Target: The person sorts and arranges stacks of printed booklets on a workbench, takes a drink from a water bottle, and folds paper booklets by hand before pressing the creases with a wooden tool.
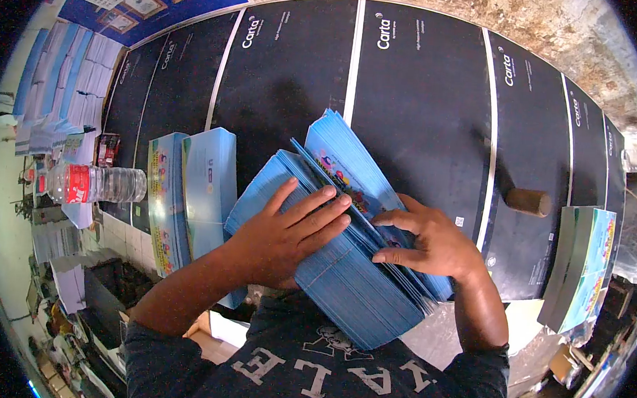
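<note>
A thick bundle of blue printed sheets (pixel 357 289) lies tilted against the front of my dark shirt, at the table's near edge. My left hand (pixel 291 230) rests on top of it with fingers spread across the sheets. At the right side of the bundle, my right hand (pixel 421 242) has its thumb and fingers apart around the upper sheets, which are fanned. Behind the bundle leans another blue stack (pixel 350 157) with a colourful printed cover, partly hidden by the fanned sheets and my right hand.
Two blue stacks (pixel 210 185) stand on the black table (pixel 290 73) at left, near a water bottle (pixel 108 185). A wooden cylinder (pixel 528 202) and another printed stack (pixel 580 266) are at right. Tall paper piles (pixel 67 74) stand back left.
</note>
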Tool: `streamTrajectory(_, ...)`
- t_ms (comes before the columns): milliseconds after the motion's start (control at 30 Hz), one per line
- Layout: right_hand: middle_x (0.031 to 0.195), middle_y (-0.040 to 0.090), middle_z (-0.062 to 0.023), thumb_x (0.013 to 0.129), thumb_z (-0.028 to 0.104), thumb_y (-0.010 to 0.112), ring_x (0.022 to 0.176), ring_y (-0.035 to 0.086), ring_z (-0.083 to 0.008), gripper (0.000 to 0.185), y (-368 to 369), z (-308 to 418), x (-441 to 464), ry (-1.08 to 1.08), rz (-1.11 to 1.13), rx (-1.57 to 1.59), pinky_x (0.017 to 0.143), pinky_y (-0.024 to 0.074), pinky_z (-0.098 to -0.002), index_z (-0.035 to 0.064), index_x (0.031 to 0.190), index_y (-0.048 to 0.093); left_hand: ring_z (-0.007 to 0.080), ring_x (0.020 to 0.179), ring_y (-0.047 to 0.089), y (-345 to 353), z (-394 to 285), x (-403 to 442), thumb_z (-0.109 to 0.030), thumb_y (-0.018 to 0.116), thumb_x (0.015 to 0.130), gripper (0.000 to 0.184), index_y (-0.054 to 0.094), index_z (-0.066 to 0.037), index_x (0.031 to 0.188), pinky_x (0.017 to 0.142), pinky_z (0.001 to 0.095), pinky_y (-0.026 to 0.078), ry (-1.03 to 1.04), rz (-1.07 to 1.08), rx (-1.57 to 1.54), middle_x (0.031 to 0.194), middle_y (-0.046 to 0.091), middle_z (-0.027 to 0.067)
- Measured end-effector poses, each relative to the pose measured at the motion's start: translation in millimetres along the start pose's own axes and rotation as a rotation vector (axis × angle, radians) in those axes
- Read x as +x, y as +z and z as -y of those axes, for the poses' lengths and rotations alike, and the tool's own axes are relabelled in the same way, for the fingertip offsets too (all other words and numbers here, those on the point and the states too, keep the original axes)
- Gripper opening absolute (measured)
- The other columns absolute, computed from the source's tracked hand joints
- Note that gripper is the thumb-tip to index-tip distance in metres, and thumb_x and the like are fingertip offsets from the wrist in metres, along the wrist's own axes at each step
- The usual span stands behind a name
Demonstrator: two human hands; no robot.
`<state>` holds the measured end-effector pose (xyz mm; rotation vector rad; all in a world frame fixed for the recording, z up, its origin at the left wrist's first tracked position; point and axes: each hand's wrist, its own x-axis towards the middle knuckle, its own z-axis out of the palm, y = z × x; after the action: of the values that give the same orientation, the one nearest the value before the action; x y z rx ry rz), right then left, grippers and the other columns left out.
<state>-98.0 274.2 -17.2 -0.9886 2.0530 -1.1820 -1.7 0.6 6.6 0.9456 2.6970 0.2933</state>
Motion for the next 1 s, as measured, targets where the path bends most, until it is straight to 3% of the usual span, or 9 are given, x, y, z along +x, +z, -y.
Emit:
streamTrajectory(67, 0.128, 0.058, -0.021, 0.082, 0.042, 0.077, 0.109, 0.062, -0.0434, 0.049, -2.2, -2.7, 0.0, -0.023, 0.048, -0.009, 0.092, 0.052, -0.0473, 0.0106, 0.119, 0.067, 0.0293, 0.148, 0.028, -0.2, 0.1, -0.1, -0.051, 0.085, 0.059, 0.108, 0.039, -0.008, 0.147, 0.115, 0.0611, 0.021, 0.0, 0.006, -0.003, 0.16, 0.03, 0.0123)
streamTrajectory(200, 0.13, 0.057, -0.0221, 0.083, 0.042, 0.076, 0.112, 0.061, -0.0445, 0.048, -2.7, -2.6, 1.2, -0.004, 0.091, 0.01, 0.093, 0.0519, -0.0473, 0.0115, 0.119, 0.067, 0.0292, 0.148, 0.028, 4.0, 1.3, -1.1, -0.052, 0.085, 0.057, 0.11, 0.039, -0.008, 0.147, 0.115, 0.0611, 0.021, 0.004, -0.023, -0.01, 0.16, 0.03, 0.0125)
streamTrajectory(267, 0.13, 0.056, -0.0229, 0.084, 0.042, 0.075, 0.109, 0.062, -0.0453, 0.047, 2.9, 4.3, -0.1, 0.038, -0.088, 0.014, 0.091, 0.0531, -0.0471, 0.0128, 0.12, 0.067, 0.0289, 0.148, 0.028, 6.4, 2.4, -1.6, -0.052, 0.085, 0.056, 0.112, 0.039, -0.008, 0.147, 0.115, 0.0614, 0.021, 0.016, -0.002, 0.076, 0.16, 0.03, 0.0127)
streamTrajectory(367, 0.13, 0.056, -0.0232, 0.085, 0.043, 0.074, 0.104, 0.063, -0.0457, 0.046, -1.6, 2.7, -0.7, 0.029, 0.078, -0.081, 0.088, 0.0545, -0.0473, 0.0139, 0.119, 0.068, 0.0287, 0.148, 0.027, 11.7, 2.7, -3.7, -0.051, 0.086, 0.053, 0.115, 0.038, -0.008, 0.148, 0.115, 0.0616, 0.02, 0.012, -0.039, 0.065, 0.16, 0.03, 0.0127)
streamTrajectory(500, 0.128, 0.057, -0.0229, 0.085, 0.046, 0.073, 0.099, 0.065, -0.0444, 0.047, 1.3, 8.1, -1.0, 0.002, 0.028, -0.156, 0.085, 0.0554, -0.0468, 0.0125, 0.117, 0.069, 0.0286, 0.148, 0.027, 5.3, 1.4, -1.9, -0.05, 0.086, 0.052, 0.115, 0.038, -0.008, 0.148, 0.115, 0.0618, 0.02, 0.016, -0.027, 0.054, 0.16, 0.03, 0.0124)
streamTrajectory(600, 0.13, 0.056, -0.0207, 0.079, 0.045, 0.079, 0.108, 0.064, -0.0398, 0.05, 0.2, -0.2, -1.9, 0.057, 0.04, -0.059, 0.089, 0.0514, -0.0433, 0.0115, 0.116, 0.072, 0.0285, 0.148, 0.027, 2.0, 0.6, 0.2, -0.051, 0.086, 0.052, 0.115, 0.038, -0.008, 0.147, 0.115, 0.0618, 0.021, 0.009, 0.025, 0.056, 0.16, 0.03, 0.0125)
streamTrajectory(800, 0.129, 0.057, -0.0228, 0.082, 0.05, 0.075, 0.102, 0.065, -0.0446, 0.052, -1.7, -1.0, -1.6, -0.001, 0.01, -0.052, 0.088, 0.0535, -0.0479, 0.0102, 0.115, 0.07, 0.0285, 0.148, 0.028, 8.1, 2.9, -2.7, -0.052, 0.084, 0.056, 0.112, 0.039, -0.007, 0.147, 0.114, 0.0625, 0.021, 0.016, -0.023, 0.019, 0.159, 0.031, 0.0128)
streamTrajectory(867, 0.126, 0.059, -0.0212, 0.073, 0.042, 0.085, 0.107, 0.064, -0.0415, 0.054, -0.7, 4.5, -1.3, 0.046, 0.01, -0.048, 0.088, 0.0519, -0.0444, 0.0097, 0.114, 0.071, 0.0289, 0.148, 0.029, 8.0, 2.7, -2.9, -0.052, 0.084, 0.057, 0.11, 0.039, -0.007, 0.147, 0.114, 0.0628, 0.021, 0.017, -0.029, 0.023, 0.159, 0.032, 0.0129)
streamTrajectory(1000, 0.125, 0.059, -0.0212, 0.07, 0.041, 0.087, 0.107, 0.064, -0.0425, 0.055, 0.9, 3.2, -1.2, 0.054, 0.002, -0.056, 0.088, 0.0523, -0.0447, 0.0103, 0.113, 0.072, 0.0292, 0.147, 0.03, 6.2, 1.9, -1.7, -0.052, 0.083, 0.057, 0.109, 0.039, -0.007, 0.147, 0.114, 0.0625, 0.021, 0.012, -0.022, 0.031, 0.159, 0.032, 0.0129)
